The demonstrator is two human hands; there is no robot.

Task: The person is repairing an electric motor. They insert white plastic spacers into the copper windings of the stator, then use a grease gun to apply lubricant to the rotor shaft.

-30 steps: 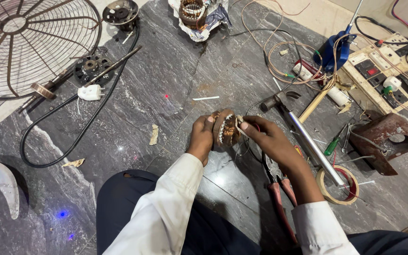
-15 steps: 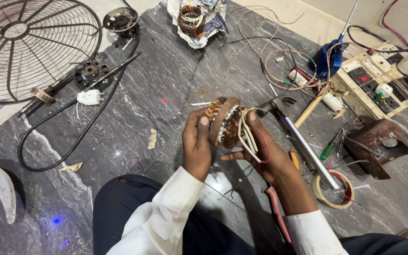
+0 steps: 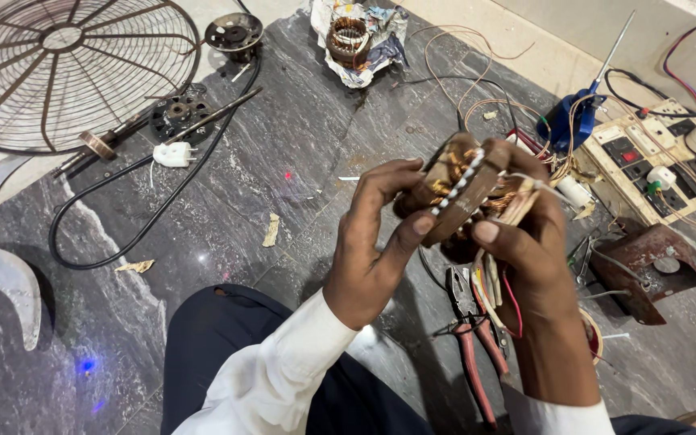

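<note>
Both hands are closed on the motor stator (image 3: 462, 189), held up off the floor in front of the person. The left hand (image 3: 372, 242) clamps the near side with thumb and fingers; the right hand (image 3: 525, 250) wraps the far side and also pins a bundle of lead wires (image 3: 493, 282) hanging toward six o'clock.

Progress, as judged: copper windings sit in the core and leads are out, so winding looks well advanced; the fan remains in pieces. The wire guard (image 3: 66, 72) lies at ten o'clock, a second wound core (image 3: 350, 36) at twelve, red-handled pliers (image 3: 477, 338) at five (untouched).

Surface: dark marbled stone floor (image 3: 283, 185), littered with paper scraps and loose wire. A switch board (image 3: 654, 157) sits at two o'clock.
</note>
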